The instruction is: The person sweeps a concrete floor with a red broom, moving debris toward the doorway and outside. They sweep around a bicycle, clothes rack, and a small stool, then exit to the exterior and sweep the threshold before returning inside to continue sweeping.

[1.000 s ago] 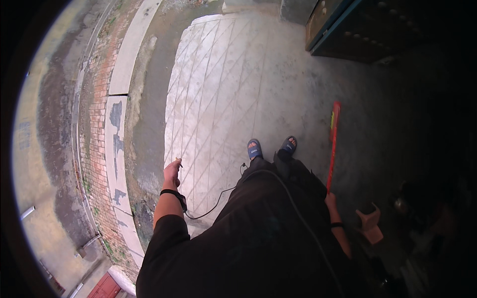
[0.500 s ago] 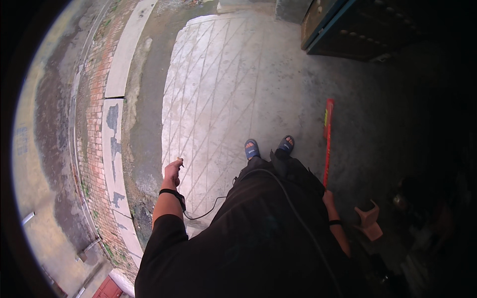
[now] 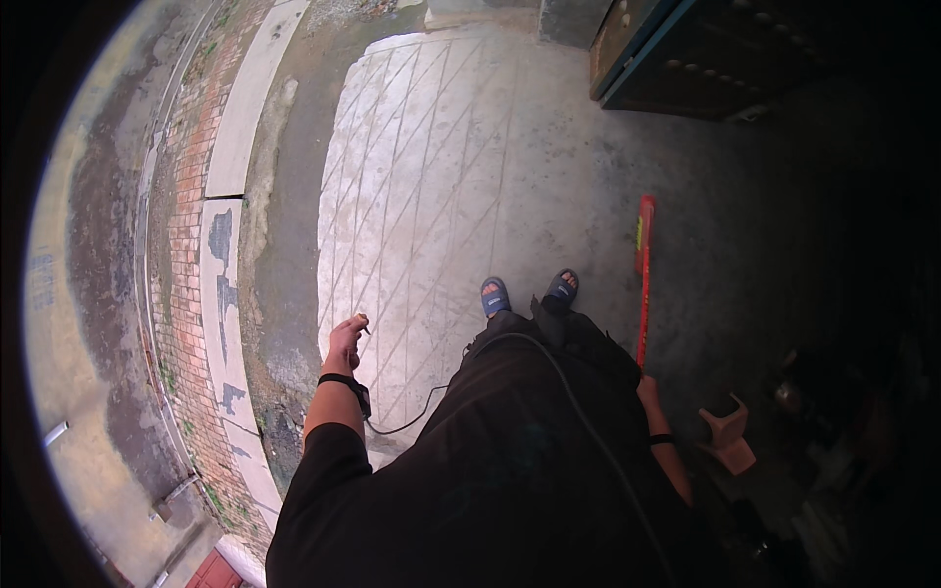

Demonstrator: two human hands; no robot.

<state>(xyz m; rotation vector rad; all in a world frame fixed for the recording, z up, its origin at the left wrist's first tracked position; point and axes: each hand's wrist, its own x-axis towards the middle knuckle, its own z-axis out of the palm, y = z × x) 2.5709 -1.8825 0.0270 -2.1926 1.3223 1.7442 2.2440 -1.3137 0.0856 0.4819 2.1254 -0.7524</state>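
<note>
My left hand (image 3: 345,343) is held out over the pale concrete to my left. Its fingers are drawn together, with a small thin dark thing at the tips that I cannot make out. Low at my right side, my right hand (image 3: 647,390) is closed round the near end of a long red-handled tool (image 3: 644,312). Its straight handle points away from me to a wider red head (image 3: 646,220) with a yellow-green patch. The head's kind cannot be made out. Both wrists wear black bands, and a cable runs from the left one to my dark clothing.
My feet in blue slippers (image 3: 496,295) stand on a concrete floor (image 3: 421,186) scored with diagonal lines. An orange-brown stool-like thing (image 3: 729,436) lies right of my right arm. A dark door (image 3: 686,59) stands far right. A brick strip (image 3: 184,265) and stone slabs (image 3: 227,147) run along the left.
My left hand has shifted slightly to the right, and its fingertips have turned a little. The red-handled tool's far end has moved slightly left; my right hand keeps its grip.
</note>
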